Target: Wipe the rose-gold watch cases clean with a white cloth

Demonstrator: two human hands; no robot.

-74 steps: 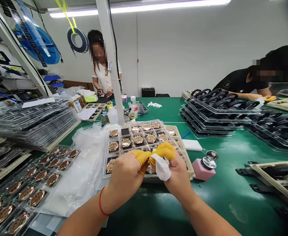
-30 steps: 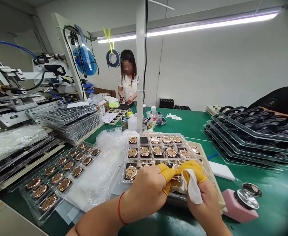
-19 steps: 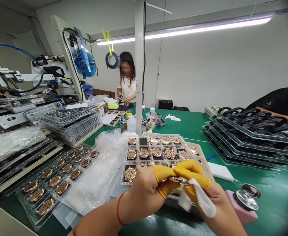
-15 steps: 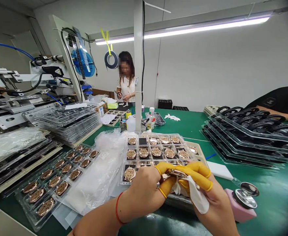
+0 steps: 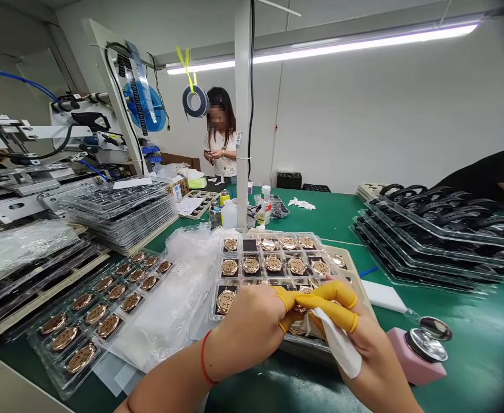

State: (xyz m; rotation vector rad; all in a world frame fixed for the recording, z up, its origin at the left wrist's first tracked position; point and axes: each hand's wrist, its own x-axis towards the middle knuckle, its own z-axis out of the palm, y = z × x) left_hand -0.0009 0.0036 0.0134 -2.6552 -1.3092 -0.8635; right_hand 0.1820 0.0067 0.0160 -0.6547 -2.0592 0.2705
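Note:
My left hand (image 5: 256,327), with yellow finger cots and a red string at the wrist, pinches a rose-gold watch case mostly hidden between the fingers. My right hand (image 5: 350,327), also in yellow cots, closes on the same case and holds a white cloth (image 5: 340,347) that hangs below its fingers. Both hands are over the front of a clear tray (image 5: 214,307) of rose-gold watch cases (image 5: 273,263). Left of it, a second clear tray (image 5: 65,390) holds more cases, back side up.
Plastic bags (image 5: 170,304) lie between the trays. A pink bottle (image 5: 415,355) with a metal top stands right, near a white block (image 5: 384,296). Stacked trays of black straps (image 5: 449,229) are at right, clear trays (image 5: 118,212) at left. A person (image 5: 221,137) stands behind.
My hands have drawn together and the watch case between them has turned, showing less of itself. The cloth has shifted slightly left. The person behind has lowered the scissors.

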